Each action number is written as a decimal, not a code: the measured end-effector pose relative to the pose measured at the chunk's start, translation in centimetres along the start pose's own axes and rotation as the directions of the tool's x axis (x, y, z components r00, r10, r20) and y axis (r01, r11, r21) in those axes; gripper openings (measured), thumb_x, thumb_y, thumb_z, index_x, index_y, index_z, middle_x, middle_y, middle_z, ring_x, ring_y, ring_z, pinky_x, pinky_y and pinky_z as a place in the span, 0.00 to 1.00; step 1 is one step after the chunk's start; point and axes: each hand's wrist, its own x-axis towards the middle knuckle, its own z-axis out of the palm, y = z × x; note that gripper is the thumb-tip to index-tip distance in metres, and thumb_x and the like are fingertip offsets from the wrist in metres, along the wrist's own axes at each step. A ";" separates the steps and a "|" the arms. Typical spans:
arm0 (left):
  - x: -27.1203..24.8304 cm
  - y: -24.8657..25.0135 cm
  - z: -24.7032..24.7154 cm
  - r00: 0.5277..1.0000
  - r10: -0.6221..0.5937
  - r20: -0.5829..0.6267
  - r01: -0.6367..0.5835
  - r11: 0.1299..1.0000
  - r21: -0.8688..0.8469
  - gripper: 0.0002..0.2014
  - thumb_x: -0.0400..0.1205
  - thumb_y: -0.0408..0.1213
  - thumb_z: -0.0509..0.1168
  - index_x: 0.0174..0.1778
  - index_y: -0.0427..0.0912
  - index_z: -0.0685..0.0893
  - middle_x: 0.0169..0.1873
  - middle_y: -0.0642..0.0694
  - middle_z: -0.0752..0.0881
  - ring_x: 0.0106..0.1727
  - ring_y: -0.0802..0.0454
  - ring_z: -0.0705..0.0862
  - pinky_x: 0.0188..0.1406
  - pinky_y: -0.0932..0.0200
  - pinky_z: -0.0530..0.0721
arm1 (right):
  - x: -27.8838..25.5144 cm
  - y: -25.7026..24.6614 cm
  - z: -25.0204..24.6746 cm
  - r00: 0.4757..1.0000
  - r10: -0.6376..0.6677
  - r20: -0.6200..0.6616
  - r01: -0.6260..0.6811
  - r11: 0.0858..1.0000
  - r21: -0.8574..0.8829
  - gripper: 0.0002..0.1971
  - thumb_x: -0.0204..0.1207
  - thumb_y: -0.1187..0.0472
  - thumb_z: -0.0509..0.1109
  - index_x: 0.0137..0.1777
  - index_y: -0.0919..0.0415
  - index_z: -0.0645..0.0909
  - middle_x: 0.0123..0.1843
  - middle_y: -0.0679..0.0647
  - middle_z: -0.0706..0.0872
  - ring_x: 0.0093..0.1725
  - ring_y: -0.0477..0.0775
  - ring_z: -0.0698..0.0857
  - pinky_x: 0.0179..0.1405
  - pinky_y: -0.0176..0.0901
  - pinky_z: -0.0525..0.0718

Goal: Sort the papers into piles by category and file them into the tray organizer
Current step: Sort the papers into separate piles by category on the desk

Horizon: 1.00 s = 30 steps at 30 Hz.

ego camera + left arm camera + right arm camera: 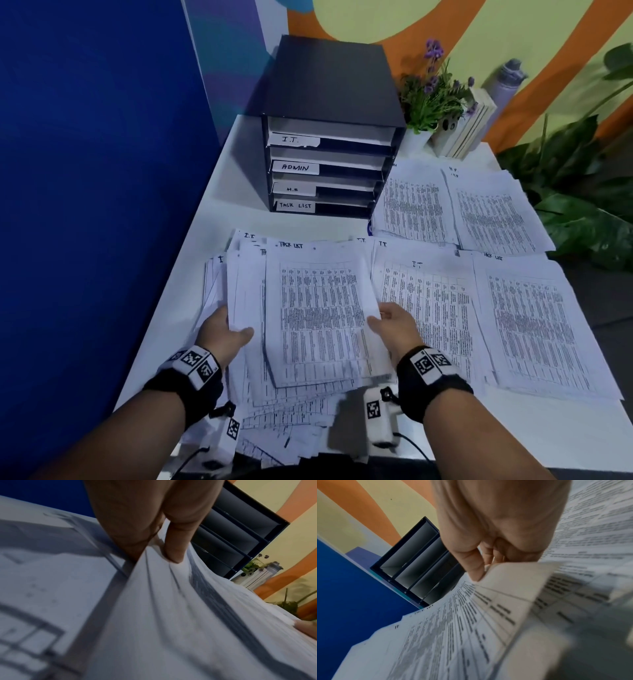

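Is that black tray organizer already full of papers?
Cannot tell. The black tray organizer stands upright with four labelled trays; white shows in its slots, but sorted piles lie on the table.

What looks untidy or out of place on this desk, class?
The unsorted stack under both hands is fanned and crooked, its sheets hanging over the desk's near edge. The four sorted piles lie fairly flat.

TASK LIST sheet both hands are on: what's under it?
Under the TASK LIST sheet, held by the left hand and right hand, lies a messy unsorted stack. An I.T. header peeks out; lower sheets' headers are covered.
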 end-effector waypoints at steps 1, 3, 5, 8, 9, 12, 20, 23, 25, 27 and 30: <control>-0.3 0.2 0.1 1.000 0.024 0.002 -0.024 1.000 -0.015 0.16 0.75 0.30 0.73 0.55 0.50 0.80 0.51 0.49 0.88 0.54 0.47 0.86 0.61 0.52 0.82 | -0.2 -0.3 0.3 1.000 0.007 0.017 -0.007 0.999 0.036 0.07 0.77 0.64 0.72 0.53 0.55 0.81 0.52 0.53 0.87 0.52 0.56 0.87 0.59 0.57 0.86; -0.9 0.9 0.3 0.998 0.070 0.001 -0.070 0.996 -0.051 0.17 0.75 0.30 0.75 0.52 0.54 0.79 0.48 0.54 0.87 0.51 0.51 0.86 0.58 0.56 0.81 | -0.4 -0.7 0.6 0.999 0.002 0.033 -0.005 0.995 0.095 0.05 0.77 0.58 0.73 0.51 0.54 0.81 0.51 0.54 0.86 0.51 0.56 0.86 0.56 0.55 0.86; -1.3 1.4 0.3 0.996 0.088 -0.008 -0.089 0.990 -0.108 0.15 0.75 0.31 0.75 0.51 0.54 0.81 0.46 0.57 0.87 0.49 0.55 0.85 0.56 0.59 0.78 | -0.4 -0.9 0.7 0.999 -0.009 0.049 0.004 0.995 0.101 0.05 0.79 0.58 0.72 0.52 0.55 0.82 0.49 0.54 0.86 0.48 0.52 0.84 0.49 0.46 0.83; -1.4 1.6 0.2 0.996 0.063 -0.061 -0.070 0.990 -0.118 0.07 0.80 0.39 0.70 0.53 0.49 0.82 0.49 0.51 0.87 0.52 0.50 0.84 0.59 0.57 0.77 | -0.4 -0.7 0.2 0.999 -0.036 -0.001 0.036 0.997 0.071 0.05 0.78 0.61 0.72 0.53 0.57 0.82 0.50 0.56 0.87 0.46 0.53 0.84 0.48 0.46 0.83; -1.2 1.4 0.1 0.996 0.058 -0.073 -0.065 0.993 -0.097 0.08 0.82 0.40 0.69 0.55 0.47 0.82 0.51 0.48 0.87 0.54 0.48 0.83 0.60 0.57 0.77 | -0.4 -0.4 -0.1 0.999 -0.038 -0.021 0.039 0.998 0.058 0.07 0.78 0.62 0.72 0.55 0.59 0.82 0.51 0.57 0.87 0.47 0.54 0.84 0.47 0.46 0.83; -0.9 0.8 -0.2 0.995 0.042 -0.091 -0.044 0.999 -0.016 0.12 0.82 0.37 0.68 0.60 0.40 0.83 0.52 0.43 0.87 0.54 0.44 0.84 0.60 0.55 0.79 | -0.3 0.4 -1.0 1.000 0.010 -0.017 -0.008 0.993 0.117 0.13 0.78 0.66 0.71 0.62 0.61 0.81 0.53 0.57 0.86 0.50 0.55 0.84 0.45 0.43 0.80; -2.1 1.8 0.3 0.991 0.020 -0.132 -0.040 0.988 -0.151 0.11 0.74 0.34 0.77 0.50 0.48 0.84 0.47 0.49 0.89 0.50 0.47 0.86 0.56 0.56 0.80 | -1.2 0.3 -1.0 0.994 0.009 0.108 -0.043 0.949 0.312 0.12 0.78 0.68 0.72 0.60 0.58 0.82 0.55 0.56 0.89 0.56 0.57 0.86 0.60 0.53 0.83; -2.7 2.8 1.0 0.991 0.025 -0.133 -0.052 0.977 -0.205 0.12 0.76 0.37 0.75 0.54 0.47 0.85 0.49 0.49 0.89 0.52 0.47 0.86 0.57 0.55 0.81 | -1.7 -0.1 -0.9 0.988 -0.007 0.157 -0.046 0.943 0.330 0.12 0.78 0.70 0.71 0.60 0.59 0.82 0.55 0.55 0.89 0.54 0.56 0.87 0.60 0.51 0.84; -2.8 3.1 1.4 0.992 0.011 -0.125 -0.044 0.962 -0.270 0.10 0.82 0.40 0.68 0.59 0.47 0.85 0.52 0.48 0.88 0.55 0.46 0.85 0.60 0.53 0.80 | -1.8 0.0 -1.3 0.988 -0.003 0.154 -0.048 0.944 0.325 0.11 0.79 0.71 0.69 0.58 0.59 0.83 0.54 0.56 0.89 0.53 0.56 0.87 0.55 0.49 0.85; -2.9 3.5 1.7 0.995 0.000 -0.097 -0.033 0.940 -0.338 0.10 0.85 0.39 0.63 0.61 0.50 0.84 0.56 0.50 0.88 0.58 0.47 0.84 0.66 0.49 0.78 | -1.9 0.1 -2.0 0.991 -0.006 0.132 -0.039 0.942 0.333 0.11 0.79 0.72 0.69 0.54 0.57 0.84 0.50 0.55 0.89 0.51 0.57 0.86 0.47 0.45 0.84; -2.9 3.7 2.1 0.993 0.032 -0.112 -0.064 0.953 -0.296 0.09 0.84 0.35 0.64 0.57 0.52 0.84 0.55 0.50 0.88 0.58 0.46 0.85 0.67 0.46 0.79 | -2.0 0.4 -2.9 0.990 -0.018 0.143 -0.034 0.934 0.357 0.12 0.80 0.71 0.68 0.58 0.58 0.84 0.53 0.55 0.90 0.54 0.58 0.88 0.50 0.47 0.84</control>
